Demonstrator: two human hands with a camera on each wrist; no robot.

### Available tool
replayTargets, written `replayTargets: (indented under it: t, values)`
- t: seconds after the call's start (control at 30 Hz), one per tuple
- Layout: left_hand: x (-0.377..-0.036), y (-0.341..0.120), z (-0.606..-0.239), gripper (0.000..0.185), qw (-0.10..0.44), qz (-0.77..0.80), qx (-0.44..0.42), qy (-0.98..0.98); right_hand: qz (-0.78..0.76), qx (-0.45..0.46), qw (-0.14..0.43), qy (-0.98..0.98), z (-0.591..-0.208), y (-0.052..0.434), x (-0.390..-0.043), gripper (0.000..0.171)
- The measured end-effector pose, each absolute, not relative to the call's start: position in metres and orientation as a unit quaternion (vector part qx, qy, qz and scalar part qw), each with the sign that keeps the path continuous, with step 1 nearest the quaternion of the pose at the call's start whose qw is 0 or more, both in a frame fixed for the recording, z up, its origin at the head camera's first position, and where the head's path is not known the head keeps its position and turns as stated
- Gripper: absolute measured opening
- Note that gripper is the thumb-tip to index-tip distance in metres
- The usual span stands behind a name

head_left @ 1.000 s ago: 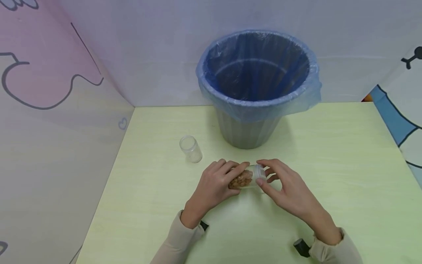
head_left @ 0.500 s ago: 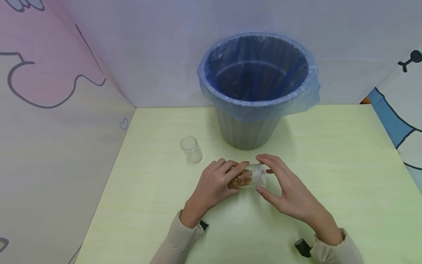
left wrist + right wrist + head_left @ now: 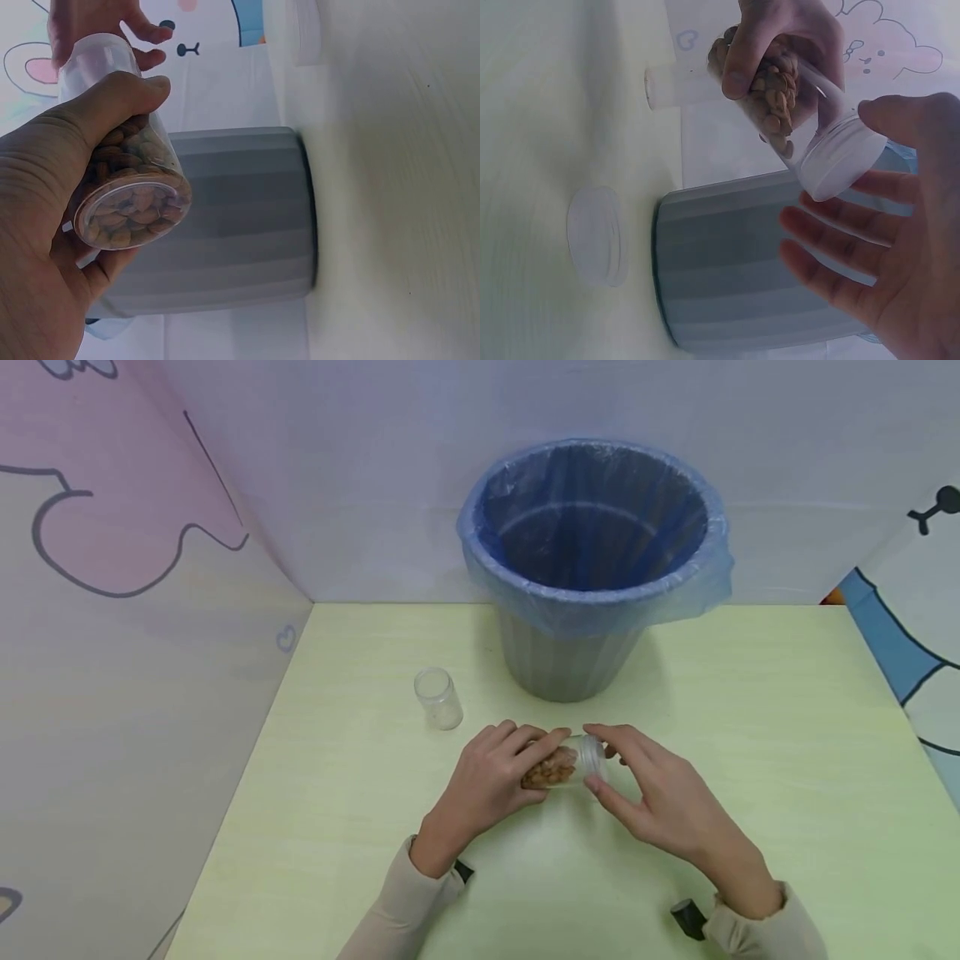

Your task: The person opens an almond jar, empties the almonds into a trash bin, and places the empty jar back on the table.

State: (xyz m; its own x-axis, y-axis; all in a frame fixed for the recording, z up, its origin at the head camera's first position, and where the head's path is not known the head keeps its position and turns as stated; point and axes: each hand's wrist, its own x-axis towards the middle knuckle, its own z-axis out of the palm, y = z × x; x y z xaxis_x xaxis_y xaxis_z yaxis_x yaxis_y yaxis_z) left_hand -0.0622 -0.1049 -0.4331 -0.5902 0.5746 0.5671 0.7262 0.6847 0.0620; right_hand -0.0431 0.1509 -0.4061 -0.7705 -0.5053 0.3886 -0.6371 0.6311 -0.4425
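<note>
Just in front of the lined grey bin on the desk, the left hand wraps its grip round a clear jar of almonds lying sideways, while the right hand pinches the jar's white lid.

Pale green table with lined bin, empty jar, seemingly a loose lid.
</note>
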Motion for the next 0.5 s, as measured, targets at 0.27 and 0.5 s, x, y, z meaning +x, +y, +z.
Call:
replayTargets:
  t: [0.27, 0.5]
  values:
    - [-0.063, -0.1056, -0.4333, 0.073, 0.262, -0.144, -0.369, -0.88, 0.292, 0.353, 0.119, -0.881, -0.4056, 0.1521, -0.0421, 0.064]
    - [-0.0617, -0.1042, -0.4312, 0.072, 0.25, -0.143, -0.371, -0.883, 0.295, 0.329, 0.112, -0.89, -0.4088, 0.1546, -0.0416, 0.075]
